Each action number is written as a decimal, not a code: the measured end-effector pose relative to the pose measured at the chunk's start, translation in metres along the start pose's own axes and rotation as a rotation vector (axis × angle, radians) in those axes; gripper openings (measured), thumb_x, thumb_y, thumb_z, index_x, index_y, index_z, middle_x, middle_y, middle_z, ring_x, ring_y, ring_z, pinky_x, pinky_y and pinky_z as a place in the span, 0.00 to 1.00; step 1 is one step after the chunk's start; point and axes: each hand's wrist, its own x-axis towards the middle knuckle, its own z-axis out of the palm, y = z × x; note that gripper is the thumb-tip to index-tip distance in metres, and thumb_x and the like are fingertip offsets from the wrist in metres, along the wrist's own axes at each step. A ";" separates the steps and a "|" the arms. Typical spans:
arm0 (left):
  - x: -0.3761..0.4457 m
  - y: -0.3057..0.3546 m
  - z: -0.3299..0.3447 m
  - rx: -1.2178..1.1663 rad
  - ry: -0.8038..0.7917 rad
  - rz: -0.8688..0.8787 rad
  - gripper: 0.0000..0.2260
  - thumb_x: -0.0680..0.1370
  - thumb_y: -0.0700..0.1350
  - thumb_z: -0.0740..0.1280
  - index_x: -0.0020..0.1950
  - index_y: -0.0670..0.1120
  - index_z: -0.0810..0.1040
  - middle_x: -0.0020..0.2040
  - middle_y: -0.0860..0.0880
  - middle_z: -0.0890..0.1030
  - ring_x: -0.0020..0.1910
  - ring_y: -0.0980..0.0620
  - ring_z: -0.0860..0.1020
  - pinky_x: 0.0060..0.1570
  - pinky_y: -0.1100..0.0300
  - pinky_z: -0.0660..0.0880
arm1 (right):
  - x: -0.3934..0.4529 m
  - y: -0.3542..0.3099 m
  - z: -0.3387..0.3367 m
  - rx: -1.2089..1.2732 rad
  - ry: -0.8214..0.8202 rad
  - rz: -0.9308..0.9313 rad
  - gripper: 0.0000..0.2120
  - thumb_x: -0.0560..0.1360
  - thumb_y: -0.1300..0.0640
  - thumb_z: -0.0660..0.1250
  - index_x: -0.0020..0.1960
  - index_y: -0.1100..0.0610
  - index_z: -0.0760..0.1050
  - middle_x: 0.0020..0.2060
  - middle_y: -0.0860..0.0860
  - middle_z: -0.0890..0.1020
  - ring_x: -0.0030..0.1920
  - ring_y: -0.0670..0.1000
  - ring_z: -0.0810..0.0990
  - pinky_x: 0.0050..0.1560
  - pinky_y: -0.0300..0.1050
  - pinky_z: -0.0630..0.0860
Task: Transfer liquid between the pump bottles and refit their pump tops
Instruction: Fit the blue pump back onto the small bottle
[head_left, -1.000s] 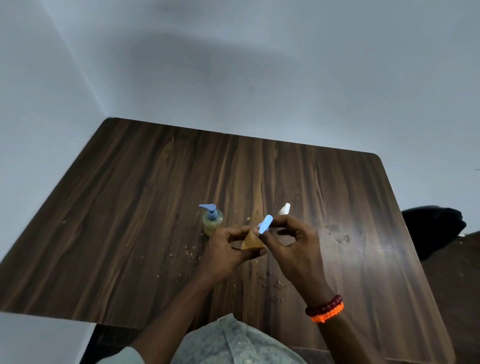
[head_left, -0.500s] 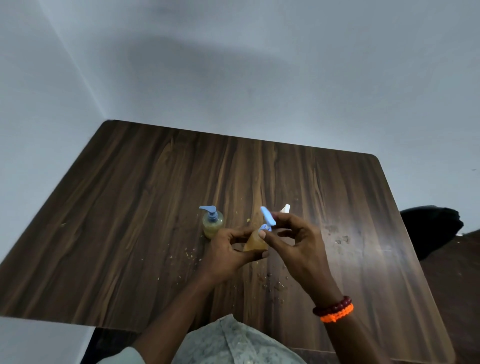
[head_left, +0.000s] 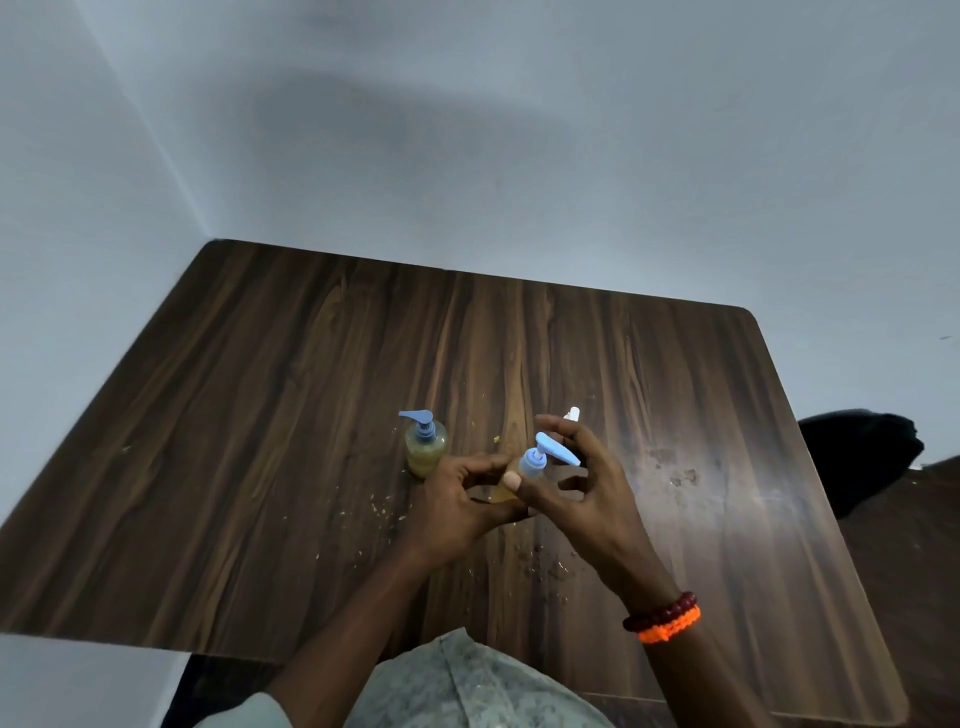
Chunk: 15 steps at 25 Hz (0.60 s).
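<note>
**Both hands on the amber bottle, pump going back on**

Left hand (head_left: 457, 499) grips the amber bottle (head_left: 503, 491) above the table's (head_left: 260, 415) middle, toward the near edge; my right hand (head_left: 582, 488) pinches its blue pump top's (head_left: 540, 457) collar with thumb and forefinger, other fingers spread. I judge this top is partly seated, not yet tightened. Another bottle (head_left: 426, 447) stands capped just left. Something white (head_left: 573, 414) peeks behind my fingers; what it is, I cannot tell.
</note>
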 end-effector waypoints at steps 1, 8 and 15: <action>0.000 0.001 -0.001 0.005 0.001 -0.001 0.24 0.70 0.52 0.82 0.65 0.52 0.86 0.60 0.55 0.88 0.62 0.54 0.85 0.62 0.40 0.83 | 0.000 0.001 -0.001 0.009 -0.023 -0.015 0.25 0.67 0.36 0.76 0.61 0.41 0.79 0.56 0.39 0.83 0.58 0.43 0.82 0.56 0.50 0.83; -0.001 0.000 -0.001 0.005 -0.018 -0.014 0.24 0.71 0.49 0.82 0.66 0.51 0.85 0.61 0.56 0.88 0.62 0.56 0.84 0.64 0.43 0.82 | 0.003 0.001 -0.008 -0.055 -0.047 -0.059 0.27 0.68 0.37 0.75 0.66 0.41 0.76 0.58 0.38 0.80 0.60 0.42 0.80 0.55 0.42 0.81; 0.000 0.002 0.000 0.028 -0.065 -0.031 0.18 0.72 0.45 0.82 0.58 0.61 0.85 0.57 0.59 0.88 0.60 0.58 0.85 0.64 0.48 0.82 | 0.011 0.002 -0.011 -0.213 -0.053 -0.093 0.21 0.71 0.36 0.72 0.57 0.47 0.81 0.51 0.42 0.83 0.53 0.42 0.80 0.48 0.33 0.78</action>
